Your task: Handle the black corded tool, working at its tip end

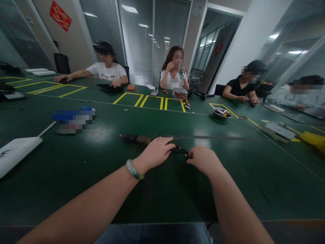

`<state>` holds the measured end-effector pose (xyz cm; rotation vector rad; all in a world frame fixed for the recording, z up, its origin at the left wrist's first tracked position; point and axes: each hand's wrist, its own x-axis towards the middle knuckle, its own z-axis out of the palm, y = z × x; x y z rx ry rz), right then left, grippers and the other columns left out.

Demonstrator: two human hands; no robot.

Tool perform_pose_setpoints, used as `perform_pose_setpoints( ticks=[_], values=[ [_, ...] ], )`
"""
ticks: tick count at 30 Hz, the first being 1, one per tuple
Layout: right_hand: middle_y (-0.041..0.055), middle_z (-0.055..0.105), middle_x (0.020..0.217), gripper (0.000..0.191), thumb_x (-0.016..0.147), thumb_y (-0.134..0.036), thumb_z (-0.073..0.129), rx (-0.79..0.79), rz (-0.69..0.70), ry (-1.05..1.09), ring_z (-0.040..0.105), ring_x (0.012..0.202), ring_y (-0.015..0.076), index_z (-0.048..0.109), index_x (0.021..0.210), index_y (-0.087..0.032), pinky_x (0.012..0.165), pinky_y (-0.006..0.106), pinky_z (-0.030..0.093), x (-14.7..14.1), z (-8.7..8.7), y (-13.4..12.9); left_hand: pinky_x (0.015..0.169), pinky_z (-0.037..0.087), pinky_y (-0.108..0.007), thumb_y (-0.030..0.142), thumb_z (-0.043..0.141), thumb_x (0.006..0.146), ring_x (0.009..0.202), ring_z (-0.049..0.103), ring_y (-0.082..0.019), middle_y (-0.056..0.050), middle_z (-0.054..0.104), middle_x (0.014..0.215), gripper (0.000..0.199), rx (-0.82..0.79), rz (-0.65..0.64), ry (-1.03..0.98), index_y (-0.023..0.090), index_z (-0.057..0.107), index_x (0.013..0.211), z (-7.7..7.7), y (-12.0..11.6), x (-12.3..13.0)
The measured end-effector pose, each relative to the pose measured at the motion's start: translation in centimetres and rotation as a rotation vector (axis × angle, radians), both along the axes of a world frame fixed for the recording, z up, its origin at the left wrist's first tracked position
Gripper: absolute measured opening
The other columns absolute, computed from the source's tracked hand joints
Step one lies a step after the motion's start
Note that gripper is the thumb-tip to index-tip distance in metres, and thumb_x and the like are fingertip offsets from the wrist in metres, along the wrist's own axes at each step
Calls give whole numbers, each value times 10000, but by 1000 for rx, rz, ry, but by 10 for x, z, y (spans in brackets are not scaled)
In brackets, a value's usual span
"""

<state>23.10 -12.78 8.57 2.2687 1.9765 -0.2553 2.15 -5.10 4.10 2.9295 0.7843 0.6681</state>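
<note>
A dark, cylindrical electric screwdriver [138,139] lies on the green table, its tip to the left. Over its rear end is my left hand [157,150], palm down, with the fingers closed around the body; a green bangle circles that wrist. From the rear of the screwdriver a thin black cable [180,149] runs to the right. My right hand [203,159] pinches this cable near its visible end, between thumb and fingers. What lies under the right palm is hidden.
The green table [152,200] carries yellow tape outlines. A white bag [20,152] lies at left, near a blurred blue package [73,118]. Farther off are a metal bowl [222,114], a power supply box with wires [180,93] and a yellow cloth-like item [313,142]. Several people sit around.
</note>
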Motion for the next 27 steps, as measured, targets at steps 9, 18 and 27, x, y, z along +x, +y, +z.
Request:
perform_pose_setpoints(
  ticks=[9,18,27],
  values=[
    [51,676,928,113,884,-252,581,-34,117,122,619,842,191,682,912,-211,699,278,405,-9,-3,-3,1037,406,-427,253,525,931,1221,520,-229,-29,546,1344,251,-84,-34,-30,282,626,1158,0,7,-3],
    [21,690,813,185,883,-236,545,-214,-32,396,629,672,133,632,1041,-193,547,222,400,-1,1,-8,1024,406,-408,244,521,933,1199,535,-213,-21,589,1289,285,-91,-47,-41,284,596,1205,0,8,-2],
    [3,693,774,116,784,-292,651,-199,161,287,618,704,149,744,820,-233,607,233,408,13,7,-12,1021,407,-407,261,492,948,1186,538,-221,-42,576,1298,267,-63,-34,-13,262,602,1191,1,7,-2]
  ],
)
